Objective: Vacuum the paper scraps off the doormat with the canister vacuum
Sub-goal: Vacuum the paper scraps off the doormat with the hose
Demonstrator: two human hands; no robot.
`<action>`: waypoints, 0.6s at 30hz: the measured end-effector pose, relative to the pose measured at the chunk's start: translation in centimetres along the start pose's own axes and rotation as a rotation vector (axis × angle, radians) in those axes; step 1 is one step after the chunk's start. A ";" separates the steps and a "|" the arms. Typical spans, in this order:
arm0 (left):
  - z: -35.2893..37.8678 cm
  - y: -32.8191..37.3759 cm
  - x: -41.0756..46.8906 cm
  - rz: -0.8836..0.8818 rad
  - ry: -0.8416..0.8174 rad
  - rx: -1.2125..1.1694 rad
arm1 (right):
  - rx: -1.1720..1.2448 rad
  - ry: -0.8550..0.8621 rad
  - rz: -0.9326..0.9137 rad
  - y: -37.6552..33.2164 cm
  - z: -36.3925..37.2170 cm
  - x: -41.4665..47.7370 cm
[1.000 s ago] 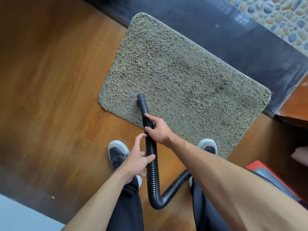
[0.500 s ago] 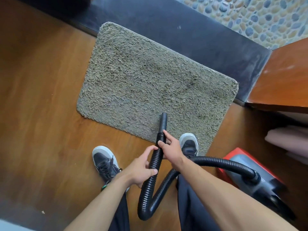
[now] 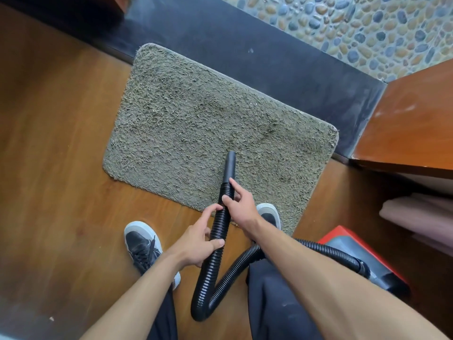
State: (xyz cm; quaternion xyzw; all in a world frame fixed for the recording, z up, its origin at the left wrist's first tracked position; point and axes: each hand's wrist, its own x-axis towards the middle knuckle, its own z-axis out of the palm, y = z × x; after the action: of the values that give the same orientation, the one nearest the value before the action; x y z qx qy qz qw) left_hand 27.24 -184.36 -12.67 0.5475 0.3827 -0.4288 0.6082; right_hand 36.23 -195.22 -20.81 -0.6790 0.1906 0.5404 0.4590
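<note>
Head view — shaggy grey-green doormat [image 3: 196, 123], black ribbed hose [image 3: 221, 231] over it.

Wooden floor [image 3: 61, 143] meets a dark sill [image 3: 269, 52] along its far edge, with pebble paving [image 3: 367, 25] beyond. At the right edge, a wooden panel [image 3: 416, 123] overhangs pinkish folded cloth [image 3: 416, 214].

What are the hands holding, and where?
The vacuum hose: the right hand grips just behind the nozzle, the left hand lower down its ribbed part.
</note>
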 end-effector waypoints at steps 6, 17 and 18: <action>-1.5 4.0 3.1 0.053 0.065 -0.016 | -0.063 -0.019 -0.084 -5.4 -1.4 3.8; -1.8 11.1 8.2 0.087 0.040 0.135 | -0.219 0.062 -0.151 -10.5 -5.6 7.8; -1.4 11.3 8.3 0.089 0.033 0.143 | -0.197 0.069 -0.154 -10.3 -6.1 7.8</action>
State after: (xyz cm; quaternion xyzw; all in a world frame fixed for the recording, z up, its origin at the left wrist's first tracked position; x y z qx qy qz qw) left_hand 40.69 -183.46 -16.79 0.6129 0.3364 -0.4188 0.5795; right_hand 50.11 -193.23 -23.67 -0.7516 0.0997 0.4959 0.4233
